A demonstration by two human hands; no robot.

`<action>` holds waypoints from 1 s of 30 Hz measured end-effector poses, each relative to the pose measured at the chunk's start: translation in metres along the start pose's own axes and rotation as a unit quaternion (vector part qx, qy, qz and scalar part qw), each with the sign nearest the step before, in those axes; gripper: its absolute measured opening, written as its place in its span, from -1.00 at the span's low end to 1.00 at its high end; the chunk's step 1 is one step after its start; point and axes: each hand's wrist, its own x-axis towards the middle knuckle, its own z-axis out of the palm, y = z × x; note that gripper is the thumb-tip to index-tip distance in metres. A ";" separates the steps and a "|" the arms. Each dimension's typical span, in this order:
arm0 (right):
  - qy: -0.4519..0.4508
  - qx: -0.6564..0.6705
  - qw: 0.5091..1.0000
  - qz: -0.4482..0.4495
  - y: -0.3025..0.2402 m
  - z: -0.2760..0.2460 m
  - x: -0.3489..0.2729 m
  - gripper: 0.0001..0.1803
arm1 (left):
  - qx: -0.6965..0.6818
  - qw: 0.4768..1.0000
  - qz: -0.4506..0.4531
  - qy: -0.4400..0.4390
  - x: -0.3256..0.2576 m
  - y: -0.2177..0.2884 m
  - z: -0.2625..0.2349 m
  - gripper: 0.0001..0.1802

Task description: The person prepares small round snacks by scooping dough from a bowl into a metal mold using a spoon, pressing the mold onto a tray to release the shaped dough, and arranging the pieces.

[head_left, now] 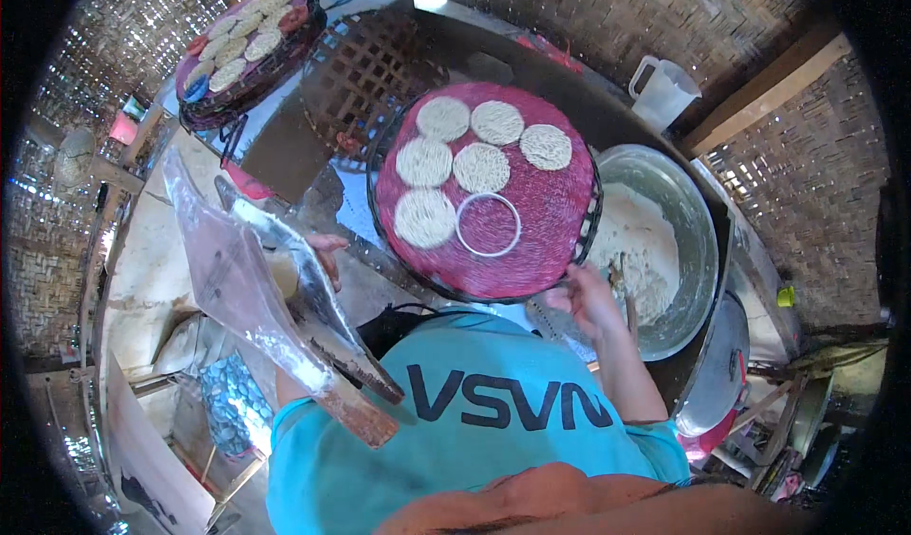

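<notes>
"Firstly, the principal item?"

"One round tray (560,203), magenta mesh surface, dark rim; centre of the frame."

"Contents?"

"Six flat discs (481,168), pale, strand-textured, grouped over the tray's upper and left parts. One thin white ring (459,224), lying flat just right of the lowest disc, bare magenta mesh inside it."

"And the hands?"

"Right hand (586,303): at the tray's lower right rim, fingers bent toward it; blurred, so whether they pinch the rim or only rest beside it cannot be told. Left hand (328,250): left of centre, largely hidden behind two blade-shaped pieces (237,260); a few fingers show, their grip cannot be told."

"Describe those pieces."

"Long, pale, brown at the lower ends, slanting from the left of the frame toward the lower centre."

"Right side?"

"One large metal basin (704,250), right of the tray, holding a lumpy white mass (645,227). One translucent jug (664,97), handled, upper right."

"Upper left?"

"One stack of trays (232,108), bearing further pale rounds (245,25), with red, yellow and blue pieces (196,87) about the edge. Beside it, one brown openwork lattice (365,70)."
</notes>
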 end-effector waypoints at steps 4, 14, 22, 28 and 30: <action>-0.135 0.000 0.981 0.139 0.017 0.007 -0.026 -0.71 | 0.007 1.000 0.020 -0.022 0.013 0.007 0.017 -0.34; -0.419 -0.155 0.886 -0.128 -0.054 0.038 -0.048 -0.10 | 0.135 0.894 0.341 -0.256 0.053 0.107 0.133 -0.36; -0.373 -0.194 0.907 -0.007 -0.071 0.046 -0.058 0.25 | -0.318 0.762 0.179 -0.535 0.084 0.174 0.139 0.13; -0.385 -0.216 0.893 0.094 -0.097 0.048 -0.059 0.24 | -0.601 0.536 0.194 -0.560 0.083 0.209 0.151 0.00; -0.384 -0.224 0.888 0.119 -0.107 0.049 -0.052 0.24 | -0.594 0.558 0.205 -0.543 0.086 0.201 0.151 0.05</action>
